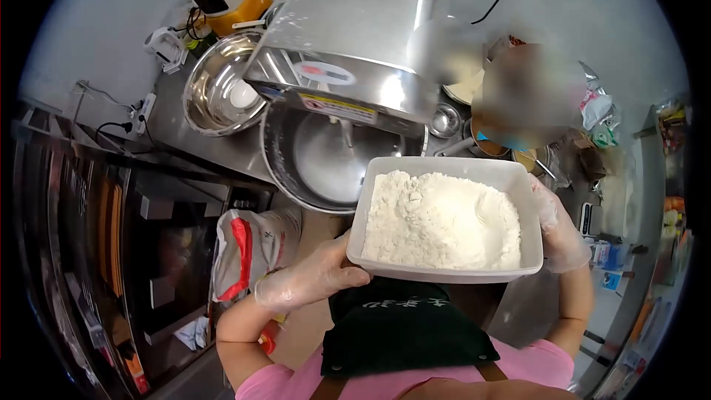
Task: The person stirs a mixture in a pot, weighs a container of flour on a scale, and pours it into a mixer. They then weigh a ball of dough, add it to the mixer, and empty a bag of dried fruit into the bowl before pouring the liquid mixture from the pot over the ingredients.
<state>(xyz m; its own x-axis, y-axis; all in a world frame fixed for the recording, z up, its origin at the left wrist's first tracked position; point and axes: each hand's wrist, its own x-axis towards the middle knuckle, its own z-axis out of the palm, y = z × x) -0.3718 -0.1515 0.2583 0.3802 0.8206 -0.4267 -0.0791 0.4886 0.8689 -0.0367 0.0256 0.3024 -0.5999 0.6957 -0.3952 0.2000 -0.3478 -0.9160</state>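
Note:
Between my two gloved hands I hold a white plastic tub (pixel 444 275) filled with flour (pixel 444 222). Clear gloves cover both hands. My left hand (pixel 315 278) grips the tub's lower left side, thumb along the wall. Its right wall is held by my right hand (pixel 557 226), whose fingers are partly hidden behind the tub. Just beyond the tub stands a large metal mixing bowl (pixel 278 170) under a stainless steel mixer (pixel 348 22). A mixing tool (pixel 346 133) hangs down into the bowl, and no dough or flour shows there.
A wide steel bowl (pixel 204 96) with a small white item (pixel 243 94) stands left of the mixer. A small metal bowl (pixel 445 120) and a pan (pixel 489 148) lie to the right. A white and red sack (pixel 255 248) stands on the floor at lower left, beside a rack (pixel 111 237).

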